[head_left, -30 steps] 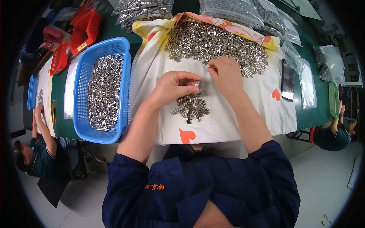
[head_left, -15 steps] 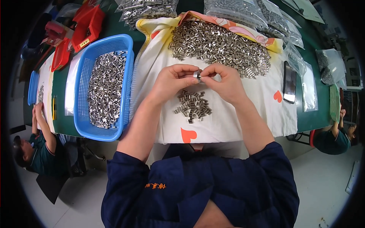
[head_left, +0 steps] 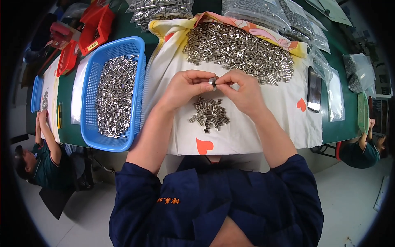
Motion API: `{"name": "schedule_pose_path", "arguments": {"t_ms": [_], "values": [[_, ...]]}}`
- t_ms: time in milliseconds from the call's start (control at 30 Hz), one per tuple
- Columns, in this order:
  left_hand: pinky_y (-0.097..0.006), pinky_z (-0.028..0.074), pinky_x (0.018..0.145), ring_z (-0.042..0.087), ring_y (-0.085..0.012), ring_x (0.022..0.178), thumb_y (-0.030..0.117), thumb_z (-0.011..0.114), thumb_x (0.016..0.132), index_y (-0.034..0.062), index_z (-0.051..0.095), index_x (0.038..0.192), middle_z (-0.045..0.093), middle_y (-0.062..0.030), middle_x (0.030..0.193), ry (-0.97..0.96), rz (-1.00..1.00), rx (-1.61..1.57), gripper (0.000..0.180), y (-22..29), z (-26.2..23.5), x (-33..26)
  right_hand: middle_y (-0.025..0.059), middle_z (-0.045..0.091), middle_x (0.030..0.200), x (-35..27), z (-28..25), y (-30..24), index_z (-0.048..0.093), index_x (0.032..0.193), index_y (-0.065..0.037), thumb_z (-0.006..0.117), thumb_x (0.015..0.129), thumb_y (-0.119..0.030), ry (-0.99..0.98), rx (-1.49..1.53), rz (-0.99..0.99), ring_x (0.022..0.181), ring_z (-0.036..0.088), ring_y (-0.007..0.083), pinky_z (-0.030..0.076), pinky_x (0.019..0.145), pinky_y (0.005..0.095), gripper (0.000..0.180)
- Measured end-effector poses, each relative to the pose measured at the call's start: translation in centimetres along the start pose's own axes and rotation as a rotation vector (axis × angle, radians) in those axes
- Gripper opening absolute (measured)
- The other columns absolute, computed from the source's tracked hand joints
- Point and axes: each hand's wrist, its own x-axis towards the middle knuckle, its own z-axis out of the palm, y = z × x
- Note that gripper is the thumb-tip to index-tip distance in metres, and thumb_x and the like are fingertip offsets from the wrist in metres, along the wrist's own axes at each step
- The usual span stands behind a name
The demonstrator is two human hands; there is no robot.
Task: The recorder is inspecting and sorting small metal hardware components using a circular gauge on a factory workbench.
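1. The left hand (head_left: 187,87) and the right hand (head_left: 242,88) meet above the white cloth (head_left: 255,131), fingertips pinched together on one small metal sleeve (head_left: 212,82). It sits between the thumbs and forefingers of both hands, above the small pile of sleeves (head_left: 209,116).
2. Both hands' fingers stand narrow, closed on the piece; the remaining fingers curl in loosely.
3. The sleeve looks like a short, shiny metal tube: stiff, hard, unlikely to bend or break under finger pressure.
4. One piece is probably very light, so grip force matters less than aim; its polished, rounded wall likely slips and rolls easily.
5. The surest hold seems to be across its round side wall with thumb and forefinger pads, leaving the open ends free.
6. If it is dropped, the soft cloth should stop it rolling far, though it could get lost among its neighbours.
7. The large heap of sleeves (head_left: 238,49) lies farther up the cloth, near the fingers; the blue basket (head_left: 92,138) with more sleeves stands to the left, just beside the cloth.
8. A dark phone (head_left: 314,89) lies on the cloth's right side, well apart from the hands.
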Motion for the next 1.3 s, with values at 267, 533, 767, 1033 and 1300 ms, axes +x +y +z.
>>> {"name": "schedule_pose_path", "arguments": {"t_ms": [267, 533, 767, 1033, 1300], "values": [[-0.022, 0.047, 0.075, 0.059, -0.0118, 0.083, -0.003, 0.061, 0.075, -0.0045, 0.056, 0.104, 0.062, -0.0093, 0.093, -0.019, 0.03, -0.078, 0.03, -0.1, 0.0, -0.1, 0.0057, 0.06, 0.073, -0.2, 0.2, -0.2, 0.063, 0.076, -0.003, 0.063, 0.068, -0.002, 0.059, -0.074, -0.149, 0.068, 0.056, 0.0166, 0.043, 0.062, 0.0263, 0.008], [-0.021, 0.047, 0.074, 0.059, -0.0107, 0.082, -0.002, 0.061, 0.075, -0.004, 0.057, 0.104, 0.062, -0.0085, 0.092, -0.014, 0.007, 0.038, 0.03, 0.2, 0.2, -0.1, 0.0037, 0.059, 0.072, 0.0, -0.5, 0.0, 0.061, 0.075, -0.003, 0.062, 0.07, -0.005, -0.019, -0.012, -0.036, 0.068, 0.055, 0.0151, 0.044, 0.062, 0.0268, 0.005], [-0.019, 0.047, 0.071, 0.058, -0.0075, 0.078, -0.002, 0.064, 0.073, -0.0021, 0.059, 0.101, 0.062, -0.0052, 0.088, -0.05, -0.052, 0.104, 0.029, 0.5, 0.6, -0.2, 0.0048, 0.061, 0.074, 0.6, -1.3, 0.6, 0.062, 0.08, -0.004, 0.063, 0.072, -0.012, -0.139, 0.069, 0.159, 0.064, 0.056, 0.0118, 0.046, 0.061, 0.0252, 0.012], [-0.018, 0.047, 0.067, 0.057, -0.0056, 0.073, 0.0, 0.064, 0.073, -0.0002, 0.061, 0.099, 0.059, -0.0005, 0.079, -0.125, -0.092, 0.233, 0.026, 0.3, 0.9, -0.3, 0.0062, 0.058, 0.071, 1.3, -1.8, 3.5, 0.062, 0.073, -0.007, 0.062, 0.07, -0.014, 0.191, -0.476, -0.063, 0.07, 0.055, 0.0213, 0.043, 0.066, 0.033, 0.007], [-0.019, 0.047, 0.067, 0.057, -0.0059, 0.074, 0.0, 0.063, 0.074, -0.0003, 0.06, 0.1, 0.06, -0.0017, 0.082, -0.11, -0.048, 0.201, 0.026, 0.1, 0.9, -0.1, 0.0054, 0.057, 0.072, 1.2, -0.4, 3.5, 0.06, 0.07, -0.008, 0.063, 0.069, -0.016, 0.165, -0.703, -0.16, 0.075, 0.052, 0.0227, 0.041, 0.07, 0.0351, 0.008]]}}
